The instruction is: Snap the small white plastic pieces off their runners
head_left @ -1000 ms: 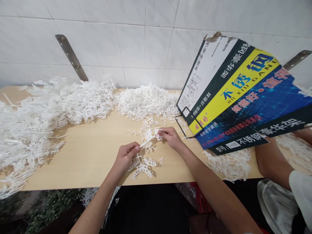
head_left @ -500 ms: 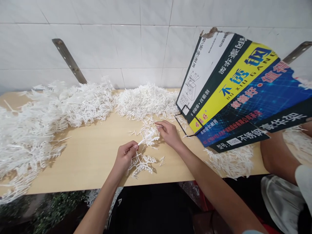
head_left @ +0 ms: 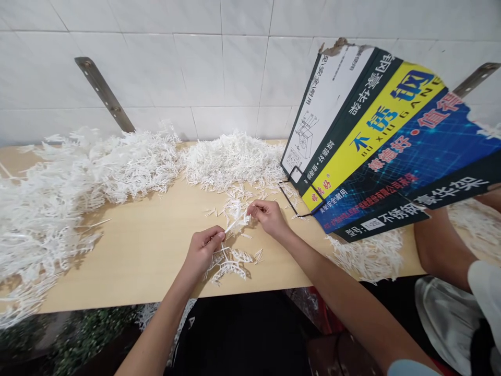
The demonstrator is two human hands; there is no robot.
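Observation:
My left hand is closed round the stem of a white branched plastic piece, which looks like a sprue with thin twigs. At its far end, the fingertips of my right hand are pinched on the twigs. Below, beside my left fingers, more white branched pieces lie on the wooden board. Small loose white sticks are scattered around both hands. A mound of short white sticks rises behind them against the tiled wall.
A large heap of white branched pieces covers the board's left side. On the right, a printed cardboard sheet stands tilted beside a black wire frame. Another person's arm is behind it, near more white sticks. A metal bracket is on the wall.
My right hand has moved slightly down and left, and its fingers have closed on the branched piece's tips. My left hand keeps its hold on the stem.

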